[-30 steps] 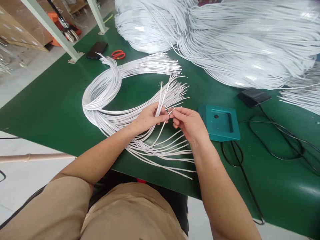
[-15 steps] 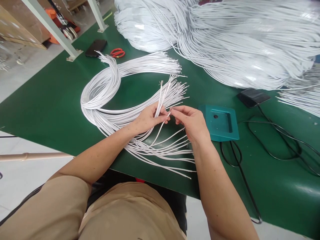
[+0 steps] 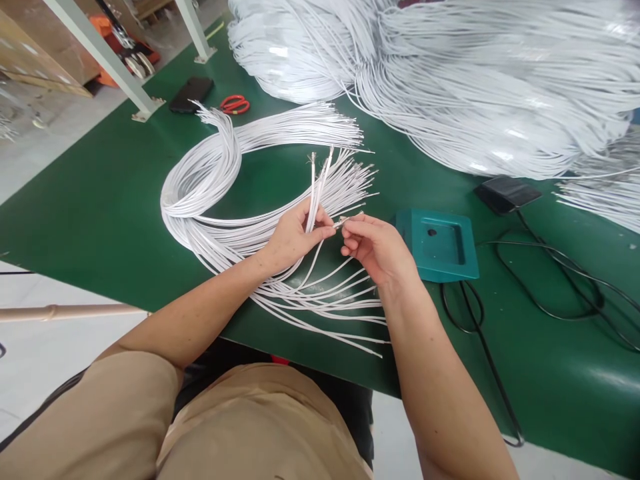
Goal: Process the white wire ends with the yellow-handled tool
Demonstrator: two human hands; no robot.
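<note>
My left hand (image 3: 305, 230) is closed around a few white cables (image 3: 317, 190), whose frayed ends stick up above the fingers. Between its thumb and forefinger it also pinches one cable near the tip. At that tip, my right hand (image 3: 373, 243) pinches the cable's frayed end (image 3: 341, 223) between thumb and forefinger, its other fingers curled. Beneath both hands lies a looped bundle of white cables (image 3: 200, 180), with loose ends fanned out to the right. Fine detail at the pinched tip is too small to make out.
Right of my right hand sits a teal tray-like device (image 3: 445, 247) with black cords. A black box-like object (image 3: 507, 195) is behind it. Large heaps of white cable (image 3: 475, 93) fill the back of the green table (image 3: 100, 200). Red-handled scissors (image 3: 235, 105) and a dark flat object (image 3: 191, 95) lie back left.
The cable ends in my left hand have shifted and spread apart, standing higher. At the pinched cable's tip, frayed strands now show between my hands. My right hand has turned slightly.
</note>
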